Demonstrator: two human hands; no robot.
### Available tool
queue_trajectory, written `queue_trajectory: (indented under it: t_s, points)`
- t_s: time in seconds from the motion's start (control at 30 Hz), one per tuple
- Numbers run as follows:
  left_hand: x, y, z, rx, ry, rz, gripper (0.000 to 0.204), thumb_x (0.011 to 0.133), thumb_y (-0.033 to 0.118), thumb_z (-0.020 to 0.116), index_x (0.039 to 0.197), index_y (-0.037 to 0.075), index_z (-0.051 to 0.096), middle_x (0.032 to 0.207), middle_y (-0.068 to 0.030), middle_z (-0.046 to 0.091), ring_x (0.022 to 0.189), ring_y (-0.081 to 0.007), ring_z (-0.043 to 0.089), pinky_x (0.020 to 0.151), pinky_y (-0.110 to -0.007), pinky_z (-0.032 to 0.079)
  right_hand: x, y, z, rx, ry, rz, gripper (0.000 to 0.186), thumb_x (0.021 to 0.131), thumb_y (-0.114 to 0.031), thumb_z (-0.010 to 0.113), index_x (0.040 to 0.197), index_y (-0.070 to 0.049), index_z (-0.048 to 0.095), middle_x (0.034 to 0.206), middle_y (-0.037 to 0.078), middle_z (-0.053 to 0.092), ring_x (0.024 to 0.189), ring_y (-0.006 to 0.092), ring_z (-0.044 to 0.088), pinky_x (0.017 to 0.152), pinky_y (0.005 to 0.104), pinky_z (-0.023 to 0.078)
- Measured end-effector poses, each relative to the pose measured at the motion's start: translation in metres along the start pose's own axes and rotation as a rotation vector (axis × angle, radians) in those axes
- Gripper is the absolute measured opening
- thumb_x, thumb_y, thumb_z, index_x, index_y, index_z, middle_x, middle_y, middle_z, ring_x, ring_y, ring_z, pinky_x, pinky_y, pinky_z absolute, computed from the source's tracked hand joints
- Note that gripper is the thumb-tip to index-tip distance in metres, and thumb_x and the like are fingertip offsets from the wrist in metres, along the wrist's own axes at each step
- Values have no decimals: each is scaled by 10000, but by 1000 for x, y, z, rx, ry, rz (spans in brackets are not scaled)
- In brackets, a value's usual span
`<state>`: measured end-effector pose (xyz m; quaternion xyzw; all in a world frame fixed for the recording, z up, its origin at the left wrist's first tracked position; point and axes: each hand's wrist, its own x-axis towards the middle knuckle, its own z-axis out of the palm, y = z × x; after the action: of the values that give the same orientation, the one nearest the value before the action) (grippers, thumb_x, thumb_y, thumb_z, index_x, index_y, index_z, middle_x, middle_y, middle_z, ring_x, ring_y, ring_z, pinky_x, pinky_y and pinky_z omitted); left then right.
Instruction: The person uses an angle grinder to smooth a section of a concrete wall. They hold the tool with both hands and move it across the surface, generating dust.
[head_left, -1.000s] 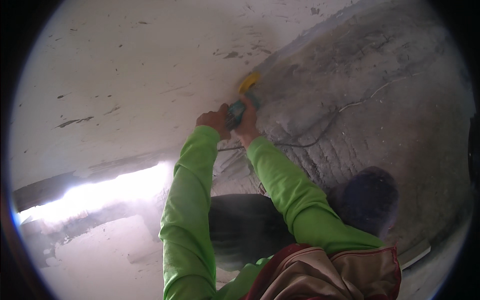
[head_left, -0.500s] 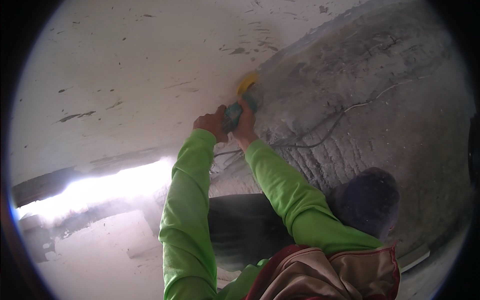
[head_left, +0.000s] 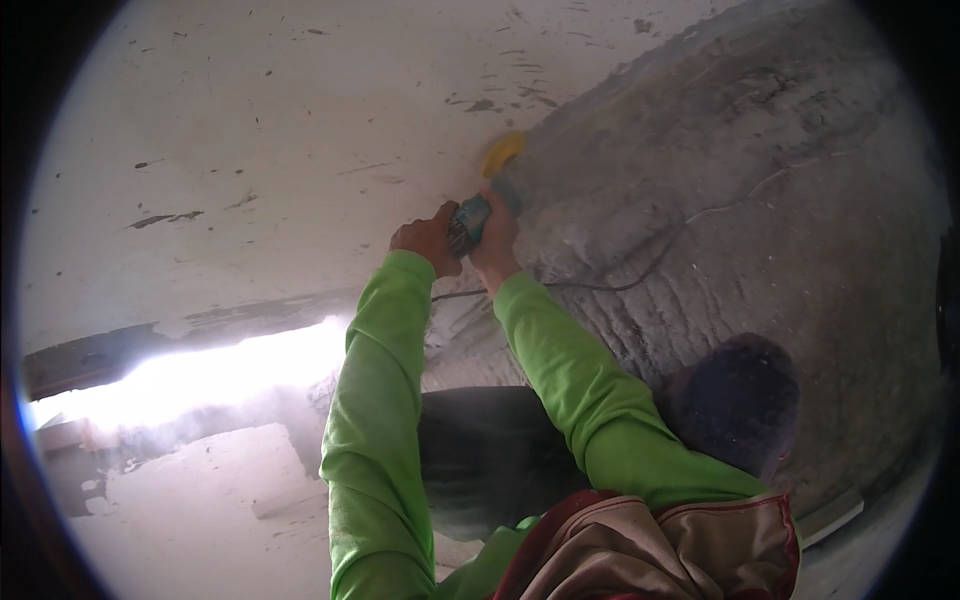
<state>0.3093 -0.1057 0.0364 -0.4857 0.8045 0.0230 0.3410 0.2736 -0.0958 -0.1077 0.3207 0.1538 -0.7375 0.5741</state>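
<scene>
Both my hands grip a teal-green angle grinder (head_left: 468,222) with a yellow curved part (head_left: 503,154), a disc or its guard, at the far end. My left hand (head_left: 428,240) is closed around the near left part of the body. On its right side, nearer the yellow end, my right hand (head_left: 498,238) wraps around it. That yellow end lies where the smooth whitish surface (head_left: 280,170) meets the rough grey one (head_left: 680,150); dust hides whether it touches. Both arms reach forward in bright green sleeves.
A thin cable (head_left: 605,289) runs across the grey surface, passing behind my right wrist. Bright light comes through a long gap (head_left: 230,365) at left. A dark blue rounded shape (head_left: 735,405) is beside my right arm. Dust hangs in the air.
The grinder's yellow end has shifted slightly right and away from me, with both hands still holding the tool. Dust over the grey surface looks thicker, and the cable's far end is fainter.
</scene>
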Motion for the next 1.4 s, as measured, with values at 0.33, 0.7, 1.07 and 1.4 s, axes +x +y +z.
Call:
queue_trajectory:
  t_s: [0.33,0.7,1.07,1.4]
  points:
    - [-15,-20,19,11,-50,-44,914,546,254,787,1358,227,368,956,-177,695,908,-384,668,841,-458,536,-12,29,-17,-14,43,123,309,860,-266,673,1065,-60,568,914,42,565,845,180,592,775,351,511]
    - [-4,-14,15,-36,-35,-17,933,556,244,777,1384,224,349,949,-188,692,910,-389,664,838,-472,535,-16,7,-4,-84,64,27,304,840,-251,684,1046,-57,572,910,45,556,846,178,590,755,356,510]
    - [-15,-36,29,-100,-49,-22,979,541,236,770,1412,224,324,952,-194,690,913,-399,659,845,-464,535,-24,34,-9,-109,157,31,443,725,-229,779,1073,-28,594,940,54,573,823,196,576,760,355,475]
    - [-7,-35,31,-110,-37,3,998,527,245,780,1412,242,318,965,-184,693,904,-393,664,840,-468,538,-29,21,-1,-147,132,-31,362,787,-209,722,1065,-17,592,927,60,569,842,189,585,747,348,494]
